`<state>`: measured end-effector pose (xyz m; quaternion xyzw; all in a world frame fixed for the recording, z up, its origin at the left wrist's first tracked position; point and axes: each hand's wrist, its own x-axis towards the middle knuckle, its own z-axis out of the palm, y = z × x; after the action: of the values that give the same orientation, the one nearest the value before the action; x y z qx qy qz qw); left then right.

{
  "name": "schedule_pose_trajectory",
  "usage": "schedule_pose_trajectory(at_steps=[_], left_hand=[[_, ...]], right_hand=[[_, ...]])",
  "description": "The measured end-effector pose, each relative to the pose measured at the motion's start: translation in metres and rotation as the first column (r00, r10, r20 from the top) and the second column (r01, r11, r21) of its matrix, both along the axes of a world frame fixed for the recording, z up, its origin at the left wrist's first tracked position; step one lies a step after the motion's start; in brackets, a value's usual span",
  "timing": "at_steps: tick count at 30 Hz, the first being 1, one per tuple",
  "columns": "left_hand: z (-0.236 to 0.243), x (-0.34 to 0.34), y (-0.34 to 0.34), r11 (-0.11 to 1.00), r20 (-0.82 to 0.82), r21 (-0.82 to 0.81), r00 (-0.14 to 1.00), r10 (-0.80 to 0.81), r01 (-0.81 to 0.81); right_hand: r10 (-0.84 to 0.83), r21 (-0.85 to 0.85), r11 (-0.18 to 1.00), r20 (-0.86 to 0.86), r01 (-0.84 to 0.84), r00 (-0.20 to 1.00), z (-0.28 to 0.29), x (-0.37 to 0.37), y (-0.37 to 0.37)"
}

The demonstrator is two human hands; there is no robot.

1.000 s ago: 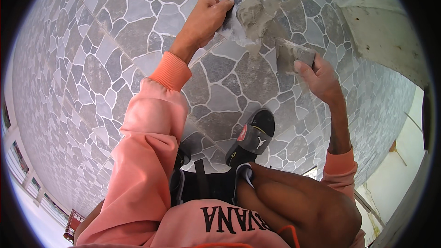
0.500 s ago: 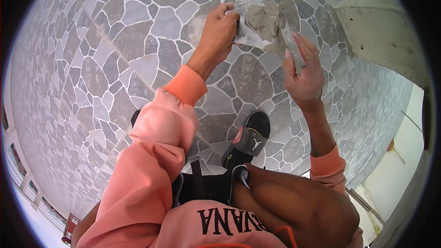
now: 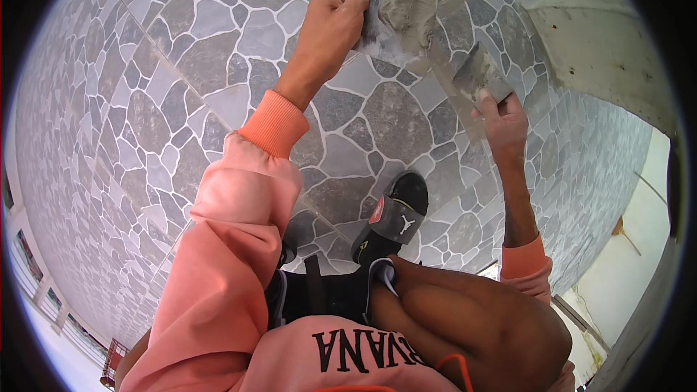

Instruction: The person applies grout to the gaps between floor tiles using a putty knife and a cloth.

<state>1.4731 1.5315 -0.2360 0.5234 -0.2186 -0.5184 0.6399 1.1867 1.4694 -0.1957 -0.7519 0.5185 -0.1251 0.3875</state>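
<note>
At the top of the view, my left hand [image 3: 327, 33] is closed on the edge of a flat, smeared board [image 3: 369, 18]. A wet heap of grey mortar [image 3: 401, 9] lies on that board. To the right and nearer to me, my right hand [image 3: 504, 123] pinches a thin grey scraper blade [image 3: 481, 76] between thumb and fingers. The blade is flat, coated with mortar, and tilted close to the floor. Beside it, a greyish smear [image 3: 444, 72] follows a joint between the floor tiles. Whether the blade touches the floor, I cannot tell.
Stone-patterned tile flooring [image 3: 396, 120] spreads all around. My foot in a black slide sandal [image 3: 403, 207] stands below the hands. A pale, stained slab-like object [image 3: 602, 51] borders the area on the right. A red crate [image 3: 112, 363] shows at the lower left.
My right hand has drawn the scraper away from the board, toward the right and nearer to me. My left hand and the board have shifted slightly up and left.
</note>
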Motion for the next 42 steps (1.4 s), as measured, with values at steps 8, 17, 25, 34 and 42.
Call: schedule_pose_trajectory(at_steps=[8, 17, 25, 34, 42], left_hand=[[0.024, -0.007, -0.002, 0.997, 0.422, -0.073, 0.906, 0.019, 0.013], [0.029, -0.053, 0.002, 0.924, 0.730, -0.369, 0.646, 0.222, 0.099], [0.029, -0.051, 0.009, 0.896, 0.781, -0.328, 0.620, 0.079, 0.299], [0.030, -0.042, 0.014, 0.882, 0.815, -0.159, 0.563, -0.135, 0.443], [0.026, -0.039, 0.017, 0.869, 0.832, -0.144, 0.533, -0.153, 0.474]], right_hand=[[-0.650, 0.814, 0.560, 0.319, 0.151, 0.689, 0.027, 0.023, 0.016], [-0.801, 0.879, 0.472, 0.393, 0.073, 0.452, 0.029, 0.052, 0.013], [-0.753, 0.869, 0.494, 0.434, -0.009, 0.494, 0.030, 0.048, 0.001], [-0.741, 0.868, 0.491, 0.461, -0.074, 0.488, 0.026, 0.049, -0.004], [-0.794, 0.898, 0.433, 0.419, -0.074, 0.441, 0.036, 0.050, -0.006]])
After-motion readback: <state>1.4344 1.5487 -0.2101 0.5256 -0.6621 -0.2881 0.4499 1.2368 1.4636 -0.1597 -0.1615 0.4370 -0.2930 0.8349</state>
